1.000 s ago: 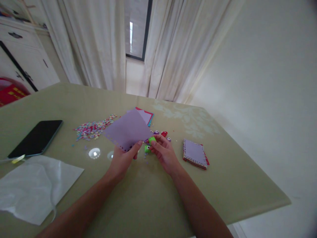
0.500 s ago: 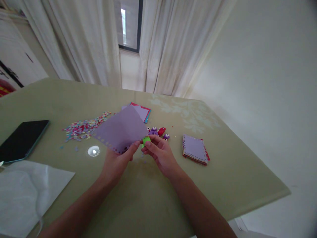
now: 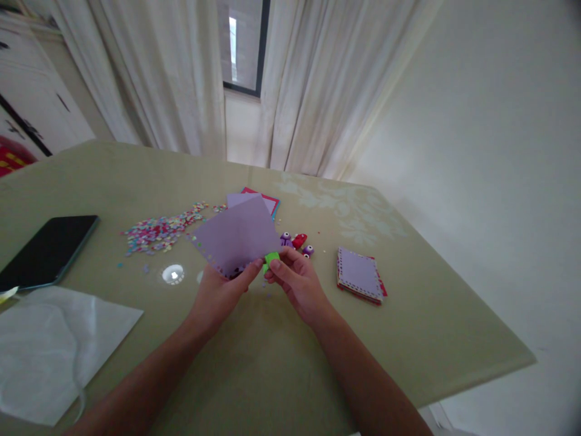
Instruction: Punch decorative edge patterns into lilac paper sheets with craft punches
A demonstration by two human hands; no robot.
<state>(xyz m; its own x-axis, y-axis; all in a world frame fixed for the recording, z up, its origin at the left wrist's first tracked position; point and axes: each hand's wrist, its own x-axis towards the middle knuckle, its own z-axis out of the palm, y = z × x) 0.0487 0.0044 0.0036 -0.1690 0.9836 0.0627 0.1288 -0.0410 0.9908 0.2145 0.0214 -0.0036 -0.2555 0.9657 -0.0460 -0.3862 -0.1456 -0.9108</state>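
Note:
A sheet of purple paper (image 3: 238, 233) is pinched by its near edge in my left hand (image 3: 222, 297), the thumb on top. Small holes run along its left and near edges. My right hand (image 3: 299, 281) grips a small green paper punch (image 3: 271, 261) between thumb and fingers, at the near right end of the sheet. The left thumb tip reaches the punch's left side. The fingers under the paper are hidden. Below the punch lie a few tiny paper bits (image 3: 267, 295).
Left lies a pile of colourful punched paper bits (image 3: 158, 233), with a phone (image 3: 52, 248) and a white mask (image 3: 40, 351) nearer. Behind are coloured sheets (image 3: 272, 203) and small purple and red figures (image 3: 299, 241). A stack of hole-edged purple cards (image 3: 358, 272) sits right on the table (image 3: 431, 321).
The view has shifted slightly. The paper and the punch sit a little further right in the picture, and the sheet's tilt differs slightly. Both hands keep their holds.

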